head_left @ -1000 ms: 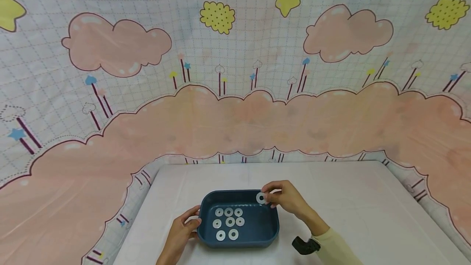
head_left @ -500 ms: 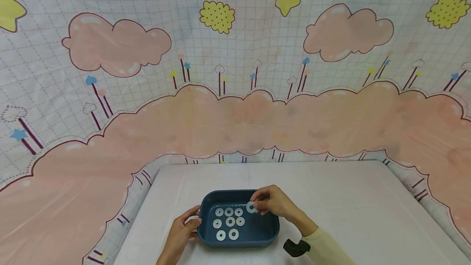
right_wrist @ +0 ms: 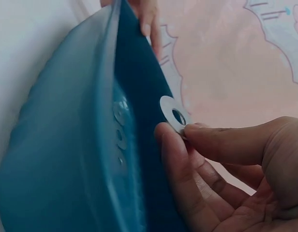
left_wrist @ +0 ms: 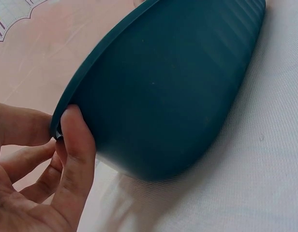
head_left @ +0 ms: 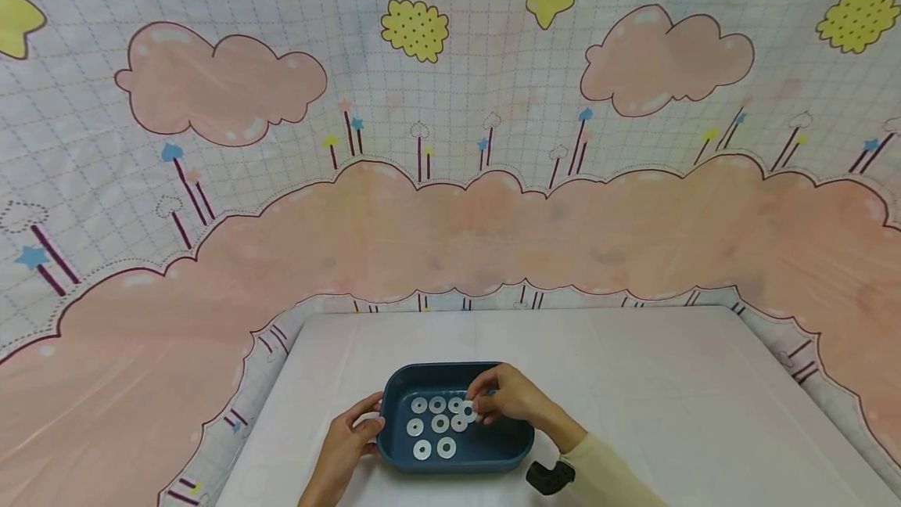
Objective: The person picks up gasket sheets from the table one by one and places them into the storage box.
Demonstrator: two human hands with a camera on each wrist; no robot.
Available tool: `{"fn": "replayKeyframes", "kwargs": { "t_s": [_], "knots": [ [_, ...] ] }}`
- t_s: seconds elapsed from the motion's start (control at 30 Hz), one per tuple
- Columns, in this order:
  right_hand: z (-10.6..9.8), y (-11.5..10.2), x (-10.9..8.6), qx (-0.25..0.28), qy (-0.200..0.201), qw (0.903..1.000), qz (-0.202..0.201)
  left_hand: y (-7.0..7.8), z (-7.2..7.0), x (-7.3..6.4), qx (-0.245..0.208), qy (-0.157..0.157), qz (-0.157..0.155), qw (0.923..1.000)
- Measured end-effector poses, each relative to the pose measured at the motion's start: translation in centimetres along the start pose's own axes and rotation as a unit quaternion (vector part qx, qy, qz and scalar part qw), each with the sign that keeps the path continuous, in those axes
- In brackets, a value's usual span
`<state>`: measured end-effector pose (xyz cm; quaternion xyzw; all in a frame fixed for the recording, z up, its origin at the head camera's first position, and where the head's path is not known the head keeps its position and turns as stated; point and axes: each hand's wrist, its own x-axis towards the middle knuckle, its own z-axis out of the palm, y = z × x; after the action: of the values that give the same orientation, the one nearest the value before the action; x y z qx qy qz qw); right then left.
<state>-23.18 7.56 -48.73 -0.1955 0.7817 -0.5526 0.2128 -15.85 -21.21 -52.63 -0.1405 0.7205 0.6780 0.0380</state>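
A dark blue rectangular tray (head_left: pixel 501 444) stands on the white table in the head view. My left hand (head_left: pixel 341 444) grips its left rim, with thumb and a finger on either side of the wall (left_wrist: pixel 154 87) in the left wrist view. Between the thumb and index finger of my right hand (head_left: pixel 519 399) is a flat metal washer (right_wrist: pixel 167 107), tilted on edge. That hand is over the tray's right half, and the held washer overlaps two others in the head view. Several more washers (head_left: pixel 439 447) lie flat in rough rows on the tray floor, left of centre.
White cloth covers the table (head_left: pixel 647 382) around the tray. A patterned curtain (head_left: pixel 535 241) rises behind the table and along its sides. A black strap device (head_left: pixel 551 479) sits at my right wrist, by the sleeve (head_left: pixel 608 472).
My right hand has moved left and downward, carrying the washer from the tray's far right corner to beside the rows of washers. The left hand stays on the rim.
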Motion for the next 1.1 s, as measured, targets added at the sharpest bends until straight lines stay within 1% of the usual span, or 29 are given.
{"fn": "replayKeyframes", "kwargs": {
  "t_s": [0.27,0.5,0.73,0.97,1.1],
  "knots": [
    [1.3,0.8,0.4,0.009,-0.025,0.9989,0.038,-0.1,-0.1,0.0,-0.005,-0.003,0.002,1.0],
    [2.3,1.2,0.3,0.001,-0.026,0.9979,0.059,-0.2,-0.3,0.0,-0.004,-0.002,0.003,1.0],
    [3.0,1.3,0.1,-0.037,-0.023,0.9957,0.082,-0.3,-0.2,0.0,-0.003,-0.001,0.008,1.0],
    [3.2,1.4,0.1,-0.081,-0.027,0.9928,0.084,-0.2,-0.2,-0.1,0.0,-0.005,0.008,1.0],
    [3.3,1.4,0.1,-0.107,-0.022,0.9904,0.086,-0.2,-0.3,-0.1,0.002,-0.005,0.007,1.0]
  ]
}}
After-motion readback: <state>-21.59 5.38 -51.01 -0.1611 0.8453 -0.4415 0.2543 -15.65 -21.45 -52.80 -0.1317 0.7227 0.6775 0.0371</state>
